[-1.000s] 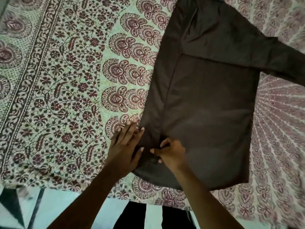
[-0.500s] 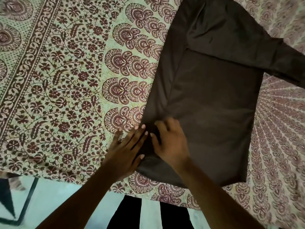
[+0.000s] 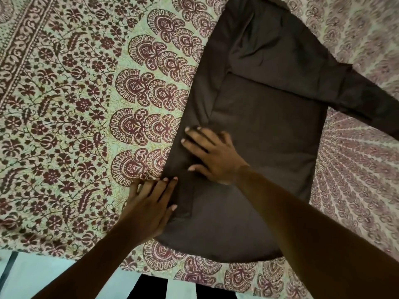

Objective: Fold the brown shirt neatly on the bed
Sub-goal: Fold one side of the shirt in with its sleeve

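Observation:
The brown shirt lies flat on the bed, its left side folded inward as a long strip and one sleeve stretching off to the right. My right hand rests palm down, fingers spread, on the folded left strip of the shirt. My left hand lies flat with fingers together at the shirt's lower left edge, partly on the fabric and partly on the bedsheet. Neither hand grips the cloth.
The bed is covered by a patterned sheet with maroon floral and fan prints. The near edge of the bed runs along the bottom, with light floor below it.
My right hand has slid up along the folded left strip, away from the hem. My left hand stays at the lower left edge. The view has shifted slightly.

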`<state>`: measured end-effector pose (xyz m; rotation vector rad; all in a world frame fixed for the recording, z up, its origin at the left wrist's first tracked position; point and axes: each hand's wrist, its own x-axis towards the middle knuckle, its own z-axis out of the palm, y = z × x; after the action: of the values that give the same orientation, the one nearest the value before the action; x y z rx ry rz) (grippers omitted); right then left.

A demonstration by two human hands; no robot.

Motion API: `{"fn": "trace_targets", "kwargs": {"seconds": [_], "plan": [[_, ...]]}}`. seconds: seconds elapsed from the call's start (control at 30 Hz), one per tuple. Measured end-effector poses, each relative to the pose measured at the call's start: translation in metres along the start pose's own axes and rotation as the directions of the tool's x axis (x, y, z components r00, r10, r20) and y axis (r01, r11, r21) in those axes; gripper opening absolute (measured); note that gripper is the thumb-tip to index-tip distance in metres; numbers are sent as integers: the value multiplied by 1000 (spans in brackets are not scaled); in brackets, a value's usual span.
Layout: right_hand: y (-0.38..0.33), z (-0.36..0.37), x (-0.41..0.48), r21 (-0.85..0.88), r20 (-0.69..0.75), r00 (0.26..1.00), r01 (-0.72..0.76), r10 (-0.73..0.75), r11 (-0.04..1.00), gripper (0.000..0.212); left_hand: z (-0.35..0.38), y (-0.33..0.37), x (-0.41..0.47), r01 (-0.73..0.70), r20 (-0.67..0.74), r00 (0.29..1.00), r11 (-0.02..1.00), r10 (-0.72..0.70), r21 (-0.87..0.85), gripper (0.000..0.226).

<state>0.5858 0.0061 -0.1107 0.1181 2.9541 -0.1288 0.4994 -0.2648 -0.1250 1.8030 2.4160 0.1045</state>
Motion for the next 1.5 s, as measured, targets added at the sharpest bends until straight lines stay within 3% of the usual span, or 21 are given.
{"fn": "trace_targets", "kwargs": {"seconds": [0.07,0.17,0.23,0.3,0.37,0.43,0.53,0.6,0.77,1.3,1.4,1.5], "plan": [[1,8,-6,11,37,998,41,-41,999,72,1,1,1,13,16,1000,1000,-13,25,79],[12,8,0,69,-4,969,-246,247,967,73,3,1,1,23,-10,1000,999,-22,43,82],[22,1,13,91,-44,934,-349,354,933,74,-2,1,8,21,-60,998,1000,-20,16,73],[32,-5,28,103,-84,942,-316,324,943,73,-11,-1,31,44,-131,990,998,-50,-50,54],[40,-9,42,73,-82,975,-200,205,977,69,-20,-4,66,69,-181,979,990,-91,-124,43],[52,-10,52,41,-30,992,-124,126,991,66,-24,-9,101,88,-156,981,983,-114,-162,52],[81,-13,67,24,20,981,-196,195,980,71,-23,-20,143,123,-62,989,982,-133,-142,90],[101,-19,78,12,9,976,-217,217,976,73,-23,-28,169,113,-18,993,987,-116,-112,96],[144,-29,111,-29,22,985,-172,173,985,81,-18,-36,214,50,69,997,997,-46,-53,96],[266,-54,231,26,84,867,-495,491,869,86,-7,-42,220,81,34,996,991,-77,-106,76],[259,-55,242,0,-10,831,-556,556,831,83,-8,-42,222,82,29,996,989,-79,-120,78],[224,-45,224,3,-127,898,-425,422,905,82,-11,-42,221,92,48,995,987,-86,-129,81]]}}
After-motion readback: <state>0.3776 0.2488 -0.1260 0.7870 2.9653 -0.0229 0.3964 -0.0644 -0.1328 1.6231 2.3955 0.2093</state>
